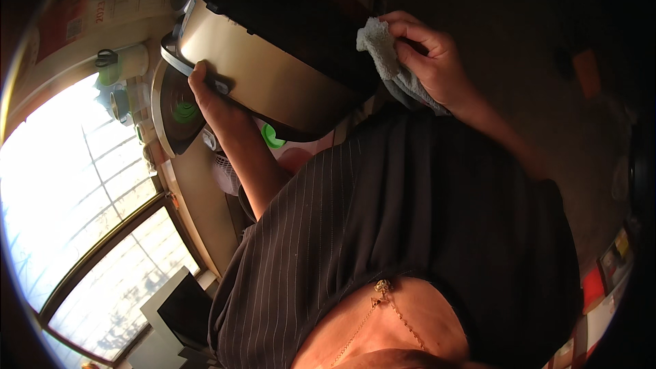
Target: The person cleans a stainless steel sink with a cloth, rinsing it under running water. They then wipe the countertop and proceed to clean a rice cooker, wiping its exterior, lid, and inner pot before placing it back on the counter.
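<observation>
A tilted electric rice cooker (pixel 277 61), with a metallic gold-toned side wall and dark ends, is in front of me. My left hand (pixel 212 97) holds it at the left, the thumb up by its curved carrying handle (pixel 174 59). The fingers of that hand are hidden behind the cooker. At the cooker's right side, my right hand (pixel 428 54) pinches a bunched grey terry cloth (pixel 382 51) between thumb and fingers. The cloth hangs down towards my dark pinstriped top. Deep shade hides whether it touches the cooker.
A barred window (pixel 92 164) glares on the left. On its ledge, scissors (pixel 106 58) stand in a holder among cups. Behind my left forearm are a dark round-ringed panel (pixel 171 95), a mesh basket (pixel 225 171) and a green round lid (pixel 272 136). A wall calendar (pixel 118 7) hangs upper left.
</observation>
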The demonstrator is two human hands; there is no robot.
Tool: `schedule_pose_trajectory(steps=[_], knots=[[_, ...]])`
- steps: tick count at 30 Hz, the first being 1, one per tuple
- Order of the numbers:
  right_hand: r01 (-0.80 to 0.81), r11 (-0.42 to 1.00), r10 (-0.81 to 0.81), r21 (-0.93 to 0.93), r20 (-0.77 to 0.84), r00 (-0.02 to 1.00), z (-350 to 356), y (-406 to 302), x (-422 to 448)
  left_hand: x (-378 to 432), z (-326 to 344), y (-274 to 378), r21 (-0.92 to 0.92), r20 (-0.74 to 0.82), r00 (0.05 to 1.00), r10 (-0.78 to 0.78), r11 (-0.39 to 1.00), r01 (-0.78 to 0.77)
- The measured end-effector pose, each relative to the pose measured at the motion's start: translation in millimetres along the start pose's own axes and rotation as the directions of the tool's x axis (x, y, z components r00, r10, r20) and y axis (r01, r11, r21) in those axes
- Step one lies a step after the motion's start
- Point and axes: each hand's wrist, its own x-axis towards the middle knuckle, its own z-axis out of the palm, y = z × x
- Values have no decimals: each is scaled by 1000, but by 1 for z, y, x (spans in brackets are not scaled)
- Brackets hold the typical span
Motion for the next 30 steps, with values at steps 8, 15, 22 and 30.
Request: schedule_pose_trajectory(steps=[8,15,22,30], knots=[[597,362,-456,-716,422,783,75,-3,73,-5,28,-16,-99,93,994,-53,993,62],[635,282,-397,-719,514,760,68,-1,49,10,39,-11,-163,55,998,-37,986,45],[678,258,-145,-688,666,731,19,22,17,6,49,-13,-11,119,993,12,1000,-10],[574,57,-316,-817,530,787,82,-33,94,-23,55,-7,166,204,973,109,976,-144]])
